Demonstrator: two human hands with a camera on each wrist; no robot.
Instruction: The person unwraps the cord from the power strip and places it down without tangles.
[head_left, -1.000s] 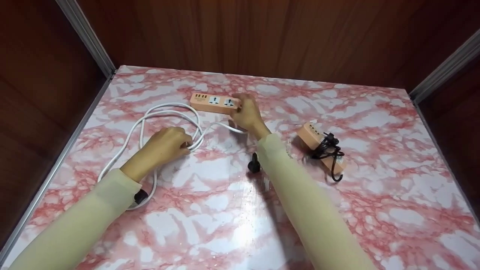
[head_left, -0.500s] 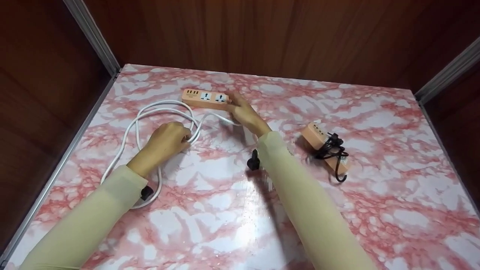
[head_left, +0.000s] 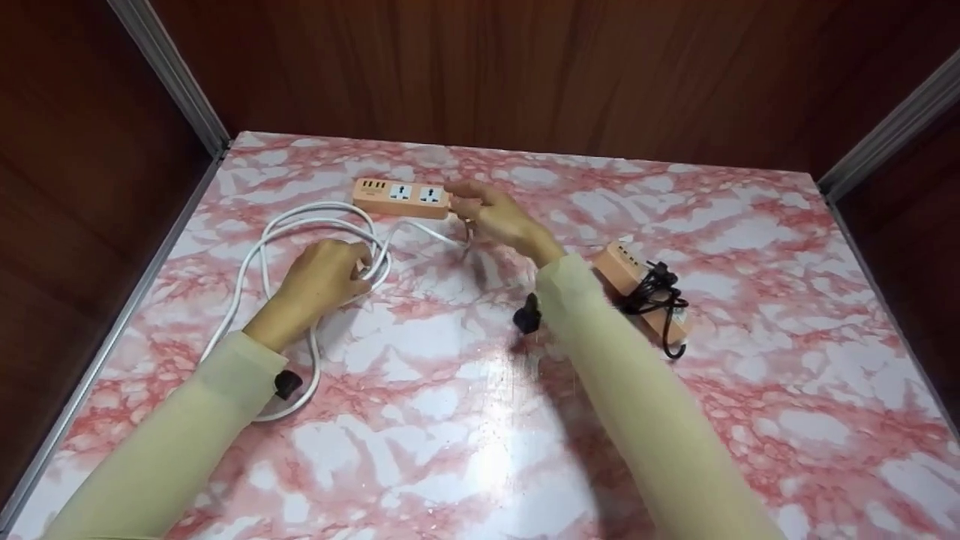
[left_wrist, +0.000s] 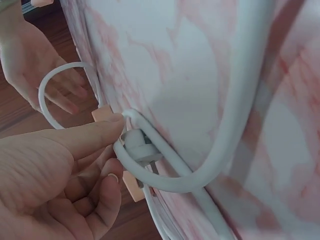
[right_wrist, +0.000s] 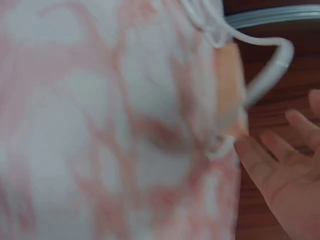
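A peach power strip (head_left: 401, 199) with two white sockets and several USB ports lies near the back of the table. Its white cable (head_left: 319, 202) loops over the table's left side. My left hand (head_left: 322, 274) pinches the cable between thumb and fingertips; in the left wrist view a white plug (left_wrist: 141, 148) shows just past these fingertips. My right hand (head_left: 499, 217) is at the strip's right end, beside the cable's exit. In the right wrist view its fingers (right_wrist: 280, 150) are spread and hold nothing; whether they touch the strip is unclear.
A second peach power strip (head_left: 621, 268), wrapped in a bundled black cable (head_left: 656, 292), lies at the right. Brown wood panels (head_left: 510, 75) with metal corner rails enclose the table (head_left: 427, 435) at the back and sides.
The power strip has shifted left and slightly back. My right hand followed it, then let go and drew slightly right. My left hand moved slightly left and back with the cable.
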